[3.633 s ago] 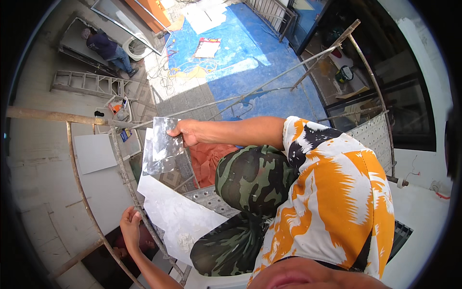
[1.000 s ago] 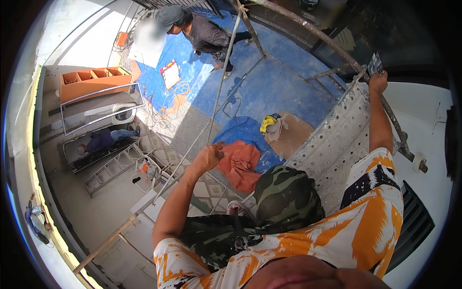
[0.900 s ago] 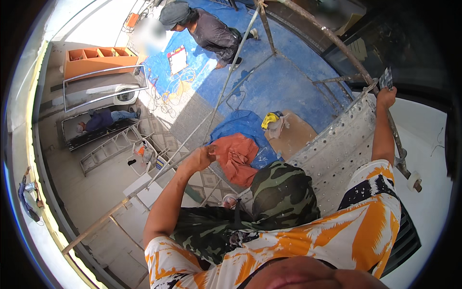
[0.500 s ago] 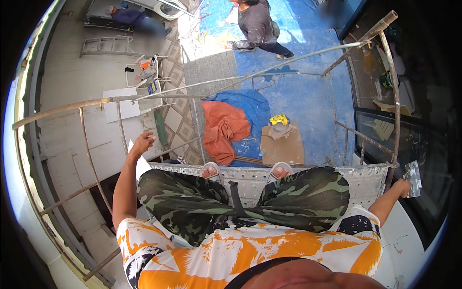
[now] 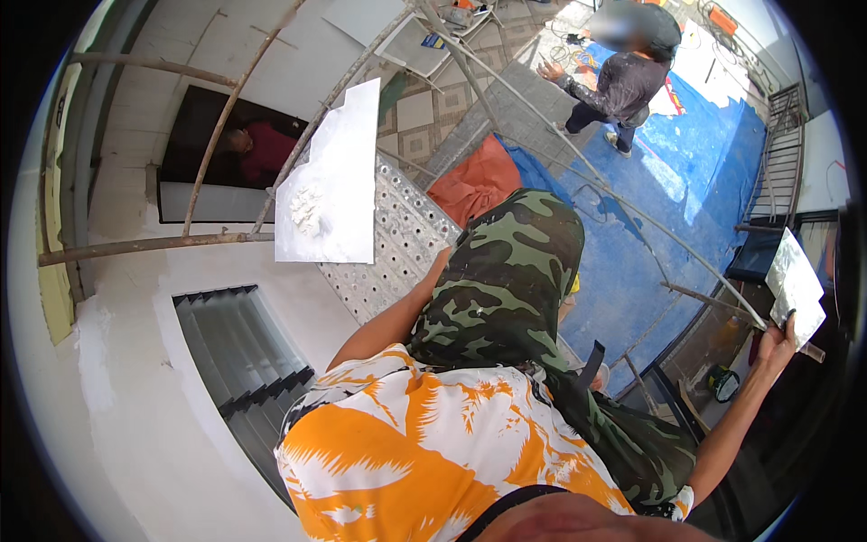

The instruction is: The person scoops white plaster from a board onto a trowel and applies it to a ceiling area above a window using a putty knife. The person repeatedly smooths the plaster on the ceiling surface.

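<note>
Blue sheeting (image 5: 614, 280) spreads below, the right hand (image 5: 777, 347) still closed on shiny plates (image 5: 795, 280), left hand now hidden, grip unclear

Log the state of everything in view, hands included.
Right hand: gripping
Shiny thin plates: overlapping, held in right hand
Left hand: hidden
White board: bearing white lump
White lump: heaped
Orange tarp: crumpled
Blue tarp: spread out
Co-worker: standing

Only 1 hand (image 5: 778, 346) shows, the right, gripping, its arm (image 5: 733, 429) stretched outward.
</note>
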Demonstrator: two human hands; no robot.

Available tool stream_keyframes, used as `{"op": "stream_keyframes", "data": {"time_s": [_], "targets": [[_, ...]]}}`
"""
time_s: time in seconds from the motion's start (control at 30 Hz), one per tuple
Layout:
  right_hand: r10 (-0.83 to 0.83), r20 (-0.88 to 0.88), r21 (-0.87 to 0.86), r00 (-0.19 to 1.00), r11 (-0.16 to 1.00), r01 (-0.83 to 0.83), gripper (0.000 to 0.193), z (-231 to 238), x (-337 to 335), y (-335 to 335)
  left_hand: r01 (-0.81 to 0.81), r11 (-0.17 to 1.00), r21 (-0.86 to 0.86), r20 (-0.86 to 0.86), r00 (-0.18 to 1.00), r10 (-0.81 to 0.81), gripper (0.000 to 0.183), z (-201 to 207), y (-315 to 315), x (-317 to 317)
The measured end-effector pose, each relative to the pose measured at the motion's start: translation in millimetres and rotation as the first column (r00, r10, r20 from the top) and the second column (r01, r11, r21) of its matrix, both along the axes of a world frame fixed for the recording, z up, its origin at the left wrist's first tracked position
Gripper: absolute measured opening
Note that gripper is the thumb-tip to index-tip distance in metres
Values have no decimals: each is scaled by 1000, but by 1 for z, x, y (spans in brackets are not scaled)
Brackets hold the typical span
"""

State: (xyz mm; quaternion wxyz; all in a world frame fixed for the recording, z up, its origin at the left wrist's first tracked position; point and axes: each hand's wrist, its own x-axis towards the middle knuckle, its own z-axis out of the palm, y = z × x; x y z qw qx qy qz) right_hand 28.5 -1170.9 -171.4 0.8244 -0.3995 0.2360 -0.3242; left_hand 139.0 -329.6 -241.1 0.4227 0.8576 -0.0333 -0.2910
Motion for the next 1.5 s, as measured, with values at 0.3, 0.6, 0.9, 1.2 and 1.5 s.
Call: {"op": "stream_keyframes", "data": {"time_s": [0.3, 0.6, 0.9, 1.2, 1.5], "targets": [[422, -176, -118, 889, 888, -445, 44, 114, 190, 329, -679, 726, -110, 254, 687, 681, 25, -48, 94, -37], [494, -359, -159, 792, 804, -573, 42, 70, 206, 357, -770, 72, 634, 172, 231, 958, 76, -67, 355, -168], [442, -411, -201, 797, 809, -552, 34, 65, 192, 351, -668, 266, 695, 172, 513, 841, 74, -77, 416, -115], [108, -577, -458, 809, 778, -430, 35, 59, 261, 313, -970, -63, 234, -21, -70, 997, 72, -104, 380, -134], [81, -458, -592, 885, 715, -372, 31, 150, 411, 371, -821, 233, 522, 4, 276, 961, 75, -134, 456, -97]]}}
